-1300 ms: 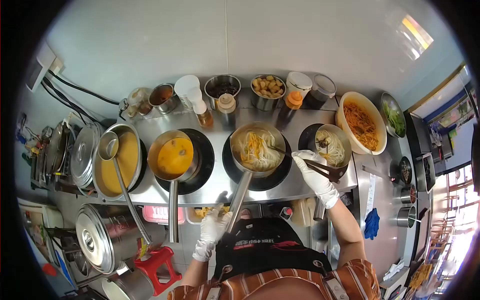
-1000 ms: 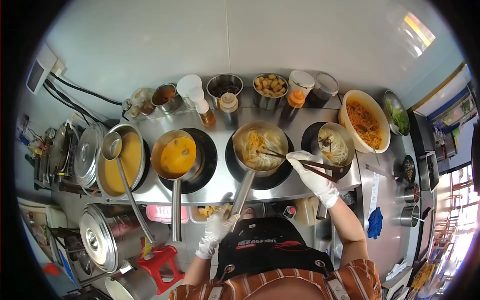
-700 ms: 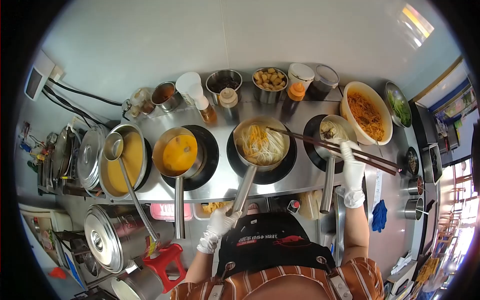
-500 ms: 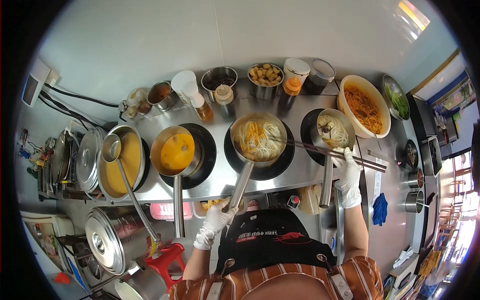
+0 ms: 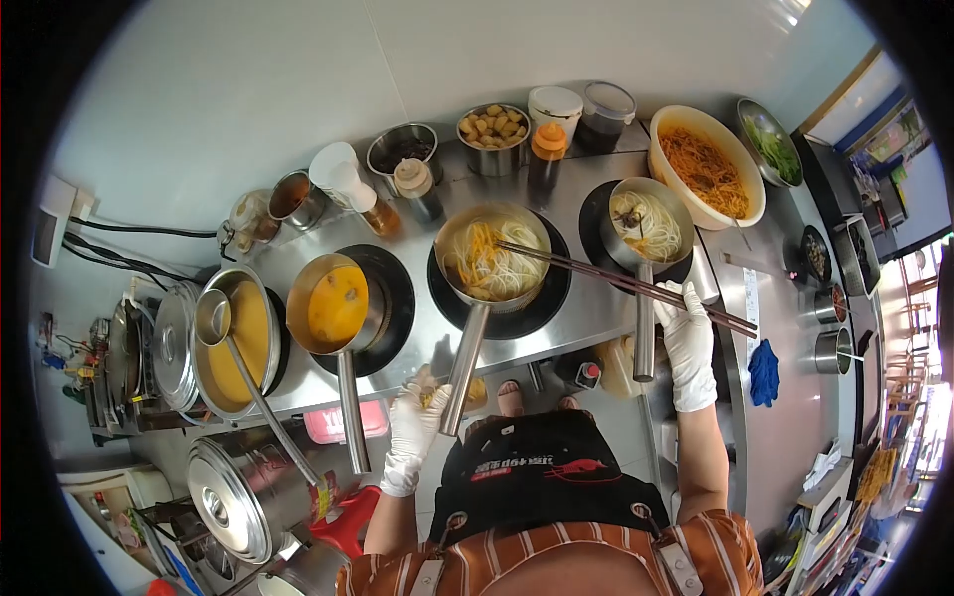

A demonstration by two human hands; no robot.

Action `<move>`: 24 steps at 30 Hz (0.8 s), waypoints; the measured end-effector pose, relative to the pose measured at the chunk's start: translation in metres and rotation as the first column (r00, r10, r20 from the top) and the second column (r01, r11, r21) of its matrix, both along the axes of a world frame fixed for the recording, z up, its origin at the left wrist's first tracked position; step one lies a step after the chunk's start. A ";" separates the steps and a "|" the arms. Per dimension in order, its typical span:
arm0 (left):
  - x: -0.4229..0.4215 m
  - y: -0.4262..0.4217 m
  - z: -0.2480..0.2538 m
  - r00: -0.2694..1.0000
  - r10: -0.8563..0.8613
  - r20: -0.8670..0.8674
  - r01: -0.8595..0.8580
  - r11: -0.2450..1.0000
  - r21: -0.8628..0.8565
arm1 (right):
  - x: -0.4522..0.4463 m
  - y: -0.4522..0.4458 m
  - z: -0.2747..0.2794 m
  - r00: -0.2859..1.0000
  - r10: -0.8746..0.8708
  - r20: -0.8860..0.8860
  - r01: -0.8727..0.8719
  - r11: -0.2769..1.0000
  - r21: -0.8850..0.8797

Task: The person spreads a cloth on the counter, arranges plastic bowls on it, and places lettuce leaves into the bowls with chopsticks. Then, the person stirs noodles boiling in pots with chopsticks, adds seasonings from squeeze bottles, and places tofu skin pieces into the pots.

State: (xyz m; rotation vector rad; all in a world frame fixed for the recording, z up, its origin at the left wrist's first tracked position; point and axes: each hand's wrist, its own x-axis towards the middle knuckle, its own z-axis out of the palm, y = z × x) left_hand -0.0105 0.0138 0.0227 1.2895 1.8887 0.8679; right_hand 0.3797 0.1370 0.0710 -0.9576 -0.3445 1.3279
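Note:
My right hand [image 5: 689, 348], in a white glove, grips a pair of long dark chopsticks [image 5: 616, 275]. Their tips rest among the white noodles and orange shreds [image 5: 492, 260] in the middle saucepan [image 5: 542, 230]. Just left of that pan's handle [image 5: 465, 372] is my gloved left hand [image 5: 412, 432], apart from it, with its fingers extended and nothing visible in them. A second saucepan of noodles [image 5: 646, 223] stands to the right, its handle passing close to my right hand. On the left, another saucepan [image 5: 348, 348] contains yellow-orange soup [image 5: 338, 304].
A large pot [image 5: 204, 382] of yellowish broth with a ladle [image 5: 243, 368] across it stands at far left. Sauce bottles [image 5: 548, 149] and metal containers [image 5: 494, 154] line the wall. A cream bowl of orange shreds [image 5: 658, 164] and a blue cloth [image 5: 763, 374] are on the right.
My left hand has let go of the middle saucepan's handle and moved left. The chopstick tips have shifted left within the noodles. The whole view has tilted slightly.

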 end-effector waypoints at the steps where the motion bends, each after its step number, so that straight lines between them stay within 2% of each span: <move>1: 0.004 -0.001 0.005 0.993 0.051 0.104 -0.056 0.998 0.040 | 0.002 -0.004 0.001 1.000 0.029 -0.005 -0.028 0.999 0.025; 6: 0.018 -0.006 0.020 0.982 0.096 0.164 -0.121 0.981 0.150 | 0.007 -0.018 0.028 0.997 0.051 -0.060 -0.045 0.994 0.100; 8: 0.028 -0.010 0.019 0.984 0.097 0.148 -0.135 0.952 0.276 | 0.015 -0.024 0.029 0.986 0.017 -0.165 0.011 0.987 0.162; 10: 0.040 -0.010 0.022 0.982 0.113 0.152 -0.153 0.948 0.279 | 0.013 -0.030 0.035 0.989 -0.004 -0.150 0.030 0.985 0.168; 12: 0.048 -0.013 0.026 0.979 0.133 0.155 -0.172 0.945 0.279 | 0.005 -0.033 0.045 0.979 -0.051 0.195 0.006 0.974 0.225; 14: 0.053 -0.014 0.032 0.951 0.142 -0.276 -0.045 0.943 0.330 | -0.001 -0.029 0.052 0.887 0.016 0.461 -0.139 0.962 0.234; 15: 0.055 -0.016 0.036 0.902 0.153 -0.403 -0.022 0.950 0.310 | -0.004 -0.022 0.046 0.808 0.019 0.589 -0.223 0.935 0.277; 16: 0.056 -0.019 0.036 0.899 0.159 -0.408 -0.024 0.949 0.316 | -0.010 -0.015 0.040 0.711 0.006 0.703 -0.310 0.900 0.306; 18: 0.052 -0.025 0.028 0.814 0.129 -0.566 -0.041 0.985 0.166 | -0.031 0.002 0.033 0.589 -0.026 0.807 -0.418 0.845 0.332; 20: 0.051 -0.033 0.023 0.804 0.126 -0.581 -0.034 0.985 0.167 | -0.053 0.020 0.009 0.591 0.085 0.802 -0.490 0.828 0.274; 21: 0.053 -0.036 0.023 0.791 0.133 -0.598 -0.053 0.987 0.151 | -0.063 0.017 0.026 0.534 0.117 0.837 -0.535 0.813 0.228; 22: 0.054 -0.039 0.023 0.778 0.141 -0.613 -0.074 0.988 0.133 | -0.072 0.026 0.007 0.597 0.167 0.785 -0.550 0.797 0.248; 23: 0.054 -0.043 0.019 0.763 0.177 -0.622 -0.057 0.977 0.208 | -0.074 0.030 0.005 0.598 0.162 0.785 -0.544 0.801 0.249; 24: 0.050 -0.047 0.015 0.762 0.179 -0.623 -0.056 0.976 0.213 | -0.076 0.032 0.005 0.597 0.161 0.786 -0.540 0.805 0.245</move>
